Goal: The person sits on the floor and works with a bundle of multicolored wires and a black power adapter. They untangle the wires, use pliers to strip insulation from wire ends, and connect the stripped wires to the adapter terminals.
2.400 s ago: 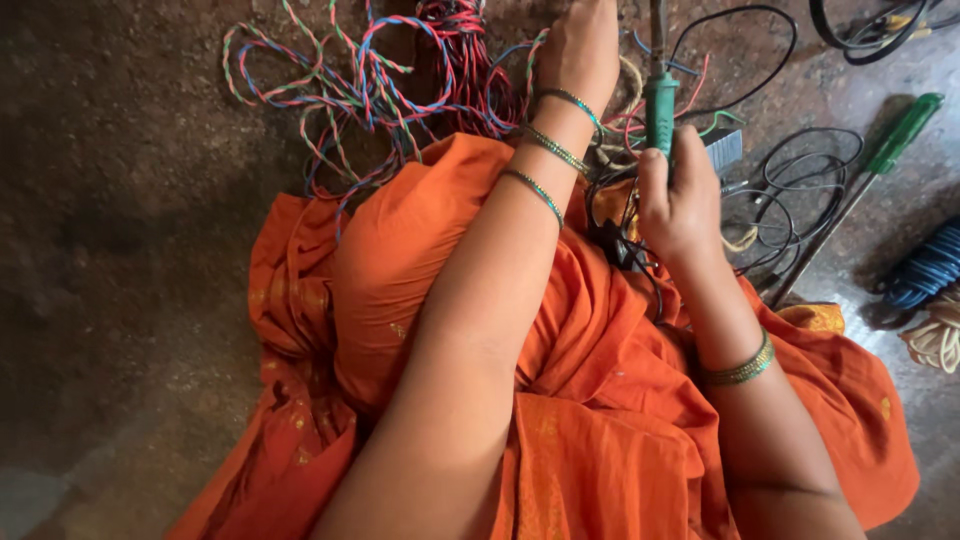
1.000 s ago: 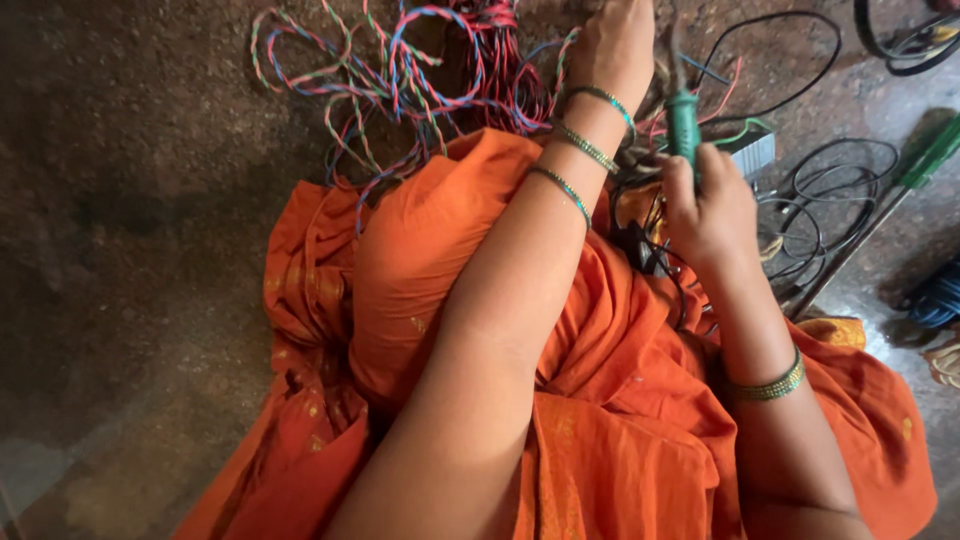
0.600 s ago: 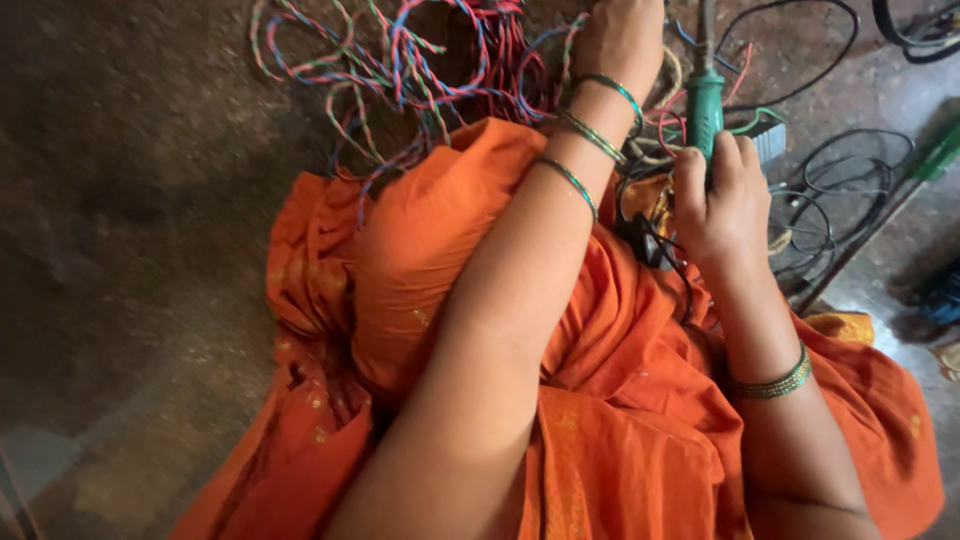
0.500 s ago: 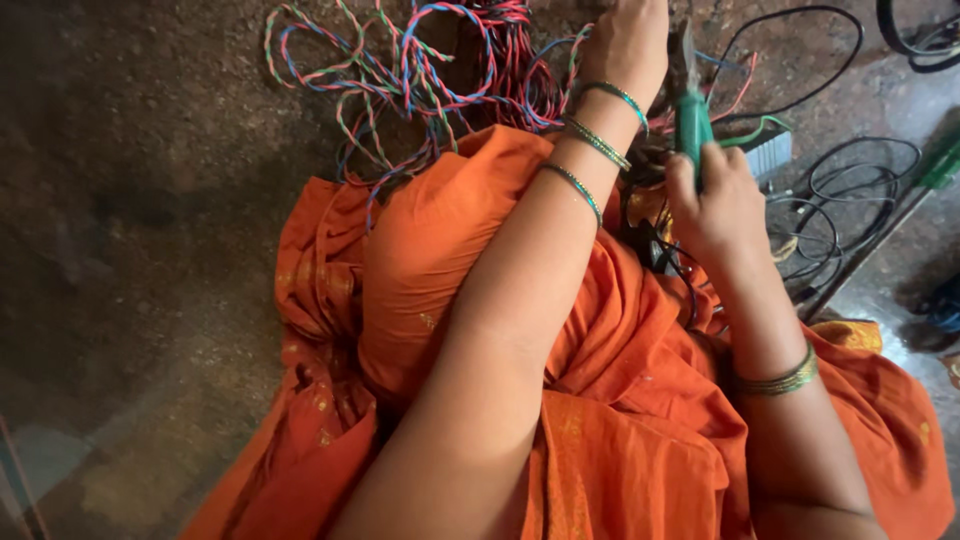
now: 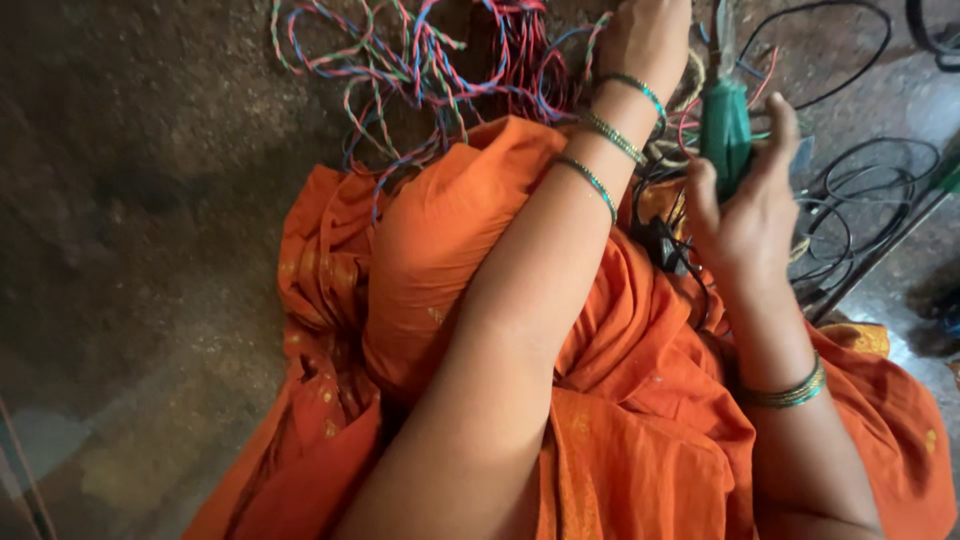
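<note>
My right hand [image 5: 750, 215] grips a green-handled tool [image 5: 726, 125] upright, far right, over my orange lap. My left hand [image 5: 645, 40] reaches to the far edge among tangled coloured wires [image 5: 440, 70]; its grip I cannot tell. Most wires look unsorted.

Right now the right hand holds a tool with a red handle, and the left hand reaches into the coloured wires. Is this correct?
Not quite: in the head view the handle of the tool in the right hand is green, not red. The left hand does reach into the coloured wires.
</note>
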